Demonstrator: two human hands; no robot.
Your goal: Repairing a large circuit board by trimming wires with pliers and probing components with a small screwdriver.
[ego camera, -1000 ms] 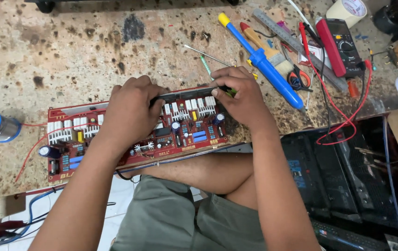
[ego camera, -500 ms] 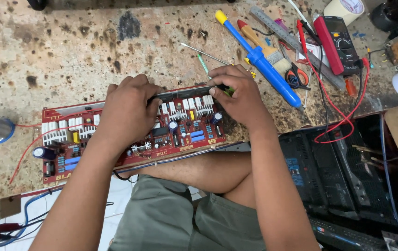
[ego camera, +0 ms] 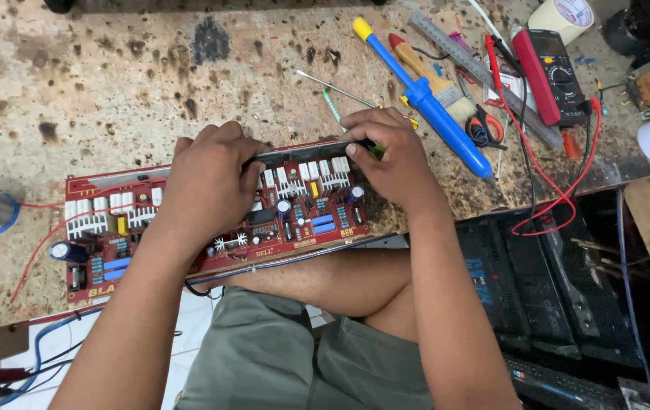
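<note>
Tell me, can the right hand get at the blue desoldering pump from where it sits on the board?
Probably yes. The right hand rests on the red circuit board's far edge, and the blue desoldering pump lies just beyond it on the bench, uncovered, with nothing between them.

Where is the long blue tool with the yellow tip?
The blue tool lies slanted on the speckled worktable, just beyond the right hand, left of the red scissors.

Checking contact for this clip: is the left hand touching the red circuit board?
Touching. The head view shows the left hand lying flat on the red circuit board, its fingers curled over the board's far edge with no gap visible.
</note>
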